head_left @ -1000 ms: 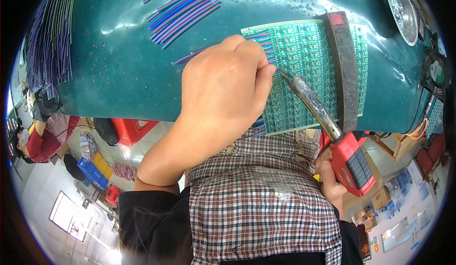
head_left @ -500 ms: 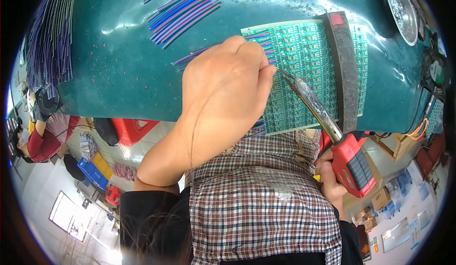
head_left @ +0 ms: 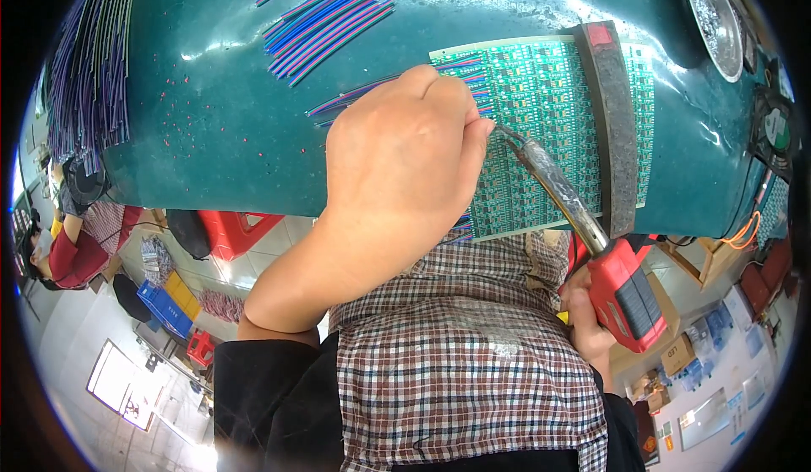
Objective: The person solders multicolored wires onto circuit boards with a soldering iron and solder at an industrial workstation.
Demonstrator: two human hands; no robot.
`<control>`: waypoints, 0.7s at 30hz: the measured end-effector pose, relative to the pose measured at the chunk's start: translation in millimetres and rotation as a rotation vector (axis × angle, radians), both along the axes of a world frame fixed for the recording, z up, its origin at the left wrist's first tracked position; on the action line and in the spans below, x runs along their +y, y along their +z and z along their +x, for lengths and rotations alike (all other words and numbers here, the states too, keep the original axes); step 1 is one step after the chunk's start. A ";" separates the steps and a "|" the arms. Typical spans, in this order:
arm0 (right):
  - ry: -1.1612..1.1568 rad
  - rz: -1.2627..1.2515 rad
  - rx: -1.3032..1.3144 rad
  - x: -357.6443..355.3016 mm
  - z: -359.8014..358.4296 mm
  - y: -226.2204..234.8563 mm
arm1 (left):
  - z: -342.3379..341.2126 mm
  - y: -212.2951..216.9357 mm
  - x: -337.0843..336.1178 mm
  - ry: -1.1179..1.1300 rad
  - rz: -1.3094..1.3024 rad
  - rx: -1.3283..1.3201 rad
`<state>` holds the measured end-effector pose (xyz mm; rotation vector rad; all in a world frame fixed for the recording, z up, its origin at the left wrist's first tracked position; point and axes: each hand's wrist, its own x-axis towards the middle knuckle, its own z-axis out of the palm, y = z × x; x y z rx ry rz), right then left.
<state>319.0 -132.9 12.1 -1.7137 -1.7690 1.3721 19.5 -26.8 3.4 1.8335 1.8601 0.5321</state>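
A green circuit board panel point(head_left: 549, 100) lies on the teal table point(head_left: 211, 134), pinned by a dark metal bar point(head_left: 612, 125). My left hand point(head_left: 405, 159) is fisted over the board's left edge, where thin coloured wires point(head_left: 469, 70) stick out from under my fingers; what it pinches is hidden. My right hand point(head_left: 587, 324) grips the red handle of a soldering iron point(head_left: 625, 290). The iron's metal shaft point(head_left: 549, 180) slants up to the left, with its tip right beside my left fingers on the board.
Bundles of striped coloured wires point(head_left: 325, 20) lie on the table behind my left hand. More wires point(head_left: 84, 75) hang at the far left. A round metal dish point(head_left: 714, 16) sits at the upper right. Below the table's edge are red stools, blue crates and another person's red sleeve point(head_left: 63, 252).
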 end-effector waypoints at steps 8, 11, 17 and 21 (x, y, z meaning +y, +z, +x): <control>-0.056 0.021 0.086 -12.0 -1.0 -2.1 | 2.6 -0.3 -0.2 0.007 0.011 0.014; -0.062 0.009 0.109 -10.6 -3.4 -1.4 | 2.6 0.6 -1.6 0.012 0.013 0.026; -0.101 -0.007 0.131 -9.8 -3.7 -0.2 | -15.9 3.5 12.5 0.059 0.127 0.097; -0.121 0.022 0.171 -11.3 -3.4 -4.7 | -51.2 -13.2 26.3 0.132 0.304 0.232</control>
